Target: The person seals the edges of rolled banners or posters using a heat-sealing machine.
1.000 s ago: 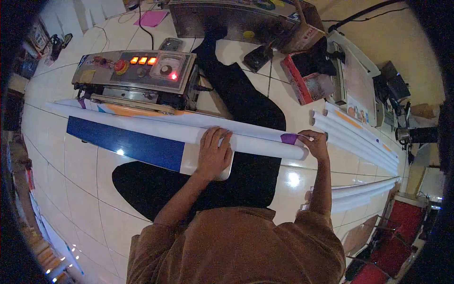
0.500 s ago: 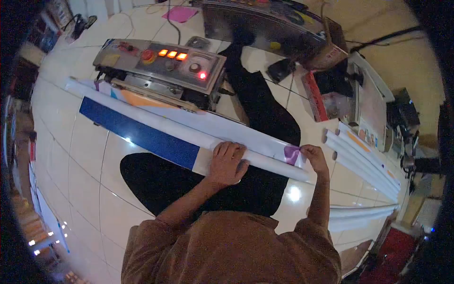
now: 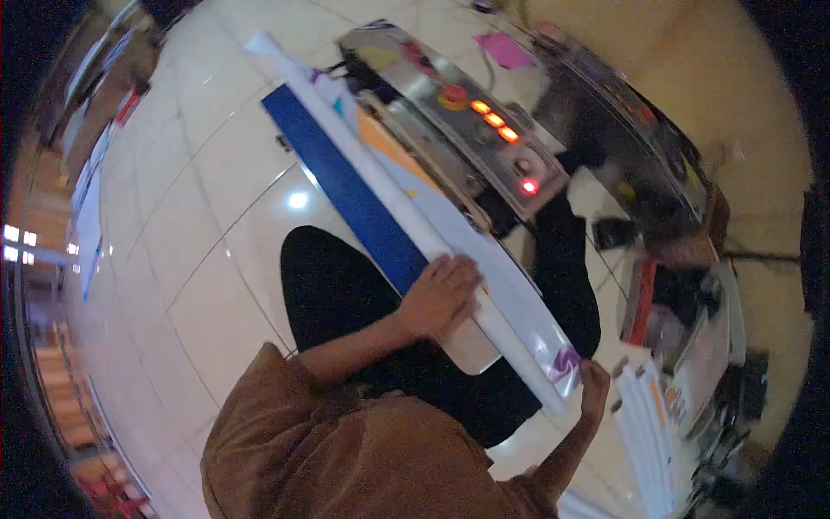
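A long white roll (image 3: 406,216) of printed sheeting lies slantwise across my lap. Its unrolled sheet (image 3: 514,281), with orange and purple print, runs along the front of a metal machine (image 3: 462,121) with lit orange displays. My left hand (image 3: 443,298) rests on the roll with its fingers laid over it, beside a long blue strip (image 3: 346,186). Down at the near end of the sheet, my right hand (image 3: 595,387) pinches its corner near the purple patch. The fingertips there are somewhat blurred.
Several white rolls (image 3: 644,424) lie on the tiled floor to the right. Behind the machine stands a long dark metal unit (image 3: 640,130). A red-edged box (image 3: 638,303) sits at the right, and a pink sheet (image 3: 504,50) lies at the back.
The whole view has turned, so the roll and machine now slant more steeply down to the right. Both hands keep their places on the roll and sheet.
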Available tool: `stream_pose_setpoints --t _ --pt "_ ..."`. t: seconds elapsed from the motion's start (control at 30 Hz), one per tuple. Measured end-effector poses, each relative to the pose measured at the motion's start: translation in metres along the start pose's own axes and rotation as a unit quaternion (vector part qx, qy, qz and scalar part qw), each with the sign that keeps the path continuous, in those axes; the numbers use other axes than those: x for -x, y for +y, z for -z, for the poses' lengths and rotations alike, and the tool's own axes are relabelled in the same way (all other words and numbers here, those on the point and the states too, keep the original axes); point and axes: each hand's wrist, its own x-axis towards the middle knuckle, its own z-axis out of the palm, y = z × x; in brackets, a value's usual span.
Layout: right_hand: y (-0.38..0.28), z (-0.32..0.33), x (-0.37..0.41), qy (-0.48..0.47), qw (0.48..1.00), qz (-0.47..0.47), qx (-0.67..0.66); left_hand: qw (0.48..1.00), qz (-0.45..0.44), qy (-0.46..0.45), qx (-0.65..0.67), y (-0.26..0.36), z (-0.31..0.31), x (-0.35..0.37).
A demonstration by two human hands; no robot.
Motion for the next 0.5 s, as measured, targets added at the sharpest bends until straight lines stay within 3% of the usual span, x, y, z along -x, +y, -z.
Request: stream_pose_setpoints --t 0.07,0.17,0.27,0.5 --pt "0.019 0.001 -0.005 -0.013 0.999 -0.01 -0.033 0.989 0.031 0.098 -0.104 -0.042 0.007 -0.008" --pt "0.014 -0.003 -0.005 -0.011 0.995 0.012 -0.095 0.966 0.111 0.144 -0.183 -0.091 0.039 -0.018" --pt "0.025 0.001 -0.014 -0.048 0.994 -0.015 -0.094 0.959 0.162 0.168 -0.159 -0.125 0.062 -0.02" --pt "-0.012 -0.013 -0.017 -0.02 0.997 -0.052 -0.045 0.942 0.165 0.255 -0.142 -0.144 0.053 -0.01"
